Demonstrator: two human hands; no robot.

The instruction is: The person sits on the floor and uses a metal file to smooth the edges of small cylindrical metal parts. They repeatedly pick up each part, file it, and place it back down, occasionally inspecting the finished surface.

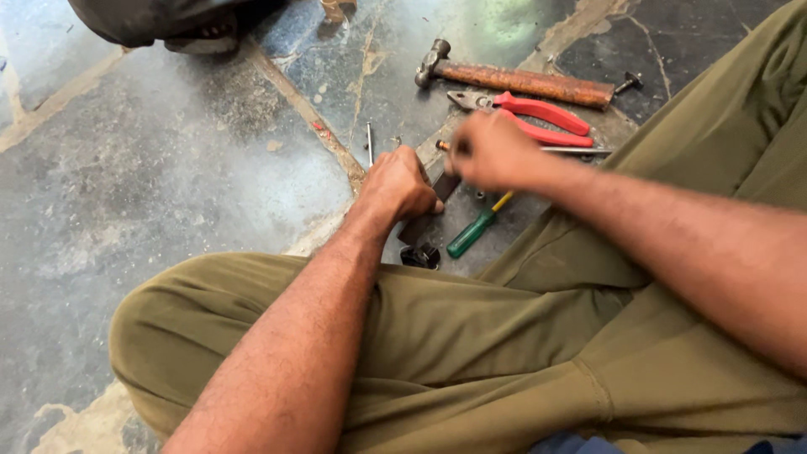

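Person sits cross-legged on a worn grey stone floor (168, 168), olive-green trousers (471, 336) filling the lower frame. Left hand (402, 185) is curled into a fist, fingers closed round a dark flat metal piece (427, 212) that pokes out below the knuckles and slants down toward the knee. Right hand (492, 151) is blurred, just beside the left hand and slightly above it; fingers look bunched, but cannot tell whether they grip anything. The dark metal piece sits between the two hands, on the floor in front of the crossed legs.

A green-handled screwdriver with yellow shank (475, 227) lies just below the right hand, tip end hidden under it. A small black round part (420, 255) rests by the trouser edge, near the screwdriver handle. Red-handled pliers (538, 118) lie beyond the right hand, touching or nearly touching a thin metal rod (576, 150). A rusty wooden-handled hammer (521, 80) lies behind the pliers. A thin steel nail (369, 143) lies left of the left hand. A dark rounded object (160, 21) sits at top left.
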